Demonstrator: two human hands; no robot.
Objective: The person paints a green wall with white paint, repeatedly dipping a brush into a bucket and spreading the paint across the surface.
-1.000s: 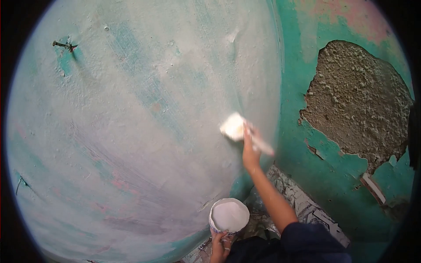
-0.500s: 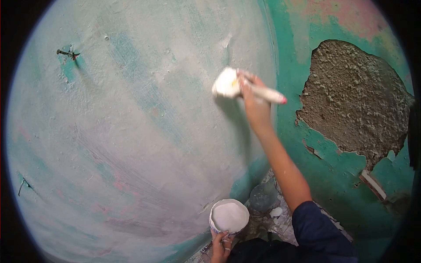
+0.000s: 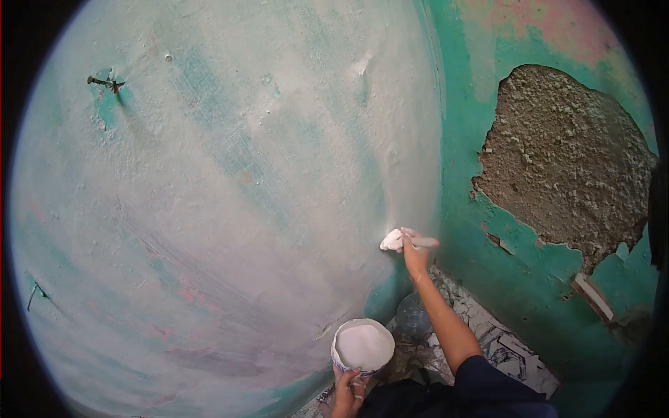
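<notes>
My right hand (image 3: 416, 256) is closed around the handle of a paintbrush (image 3: 393, 240), whose white-loaded bristles press against the wall (image 3: 293, 209) near its right-hand corner. Whitish paint covers much of that wall, with turquoise and pinkish streaks showing through. Low in the view, my left hand (image 3: 347, 391) grips a tub of white paint (image 3: 364, 345) by its side and rim. The tub is held open side up, close to the wall.
The adjoining green wall (image 3: 460, 209) has a large patch of bare rough plaster (image 3: 564, 160). A bent nail (image 3: 106, 84) sticks out at upper left. On the floor lie broken flakes (image 3: 512, 355) and a round grey object (image 3: 414, 315).
My right hand has moved the paintbrush down the wall, from the upper right part to near the bottom corner. My left hand and the tub have hardly moved.
</notes>
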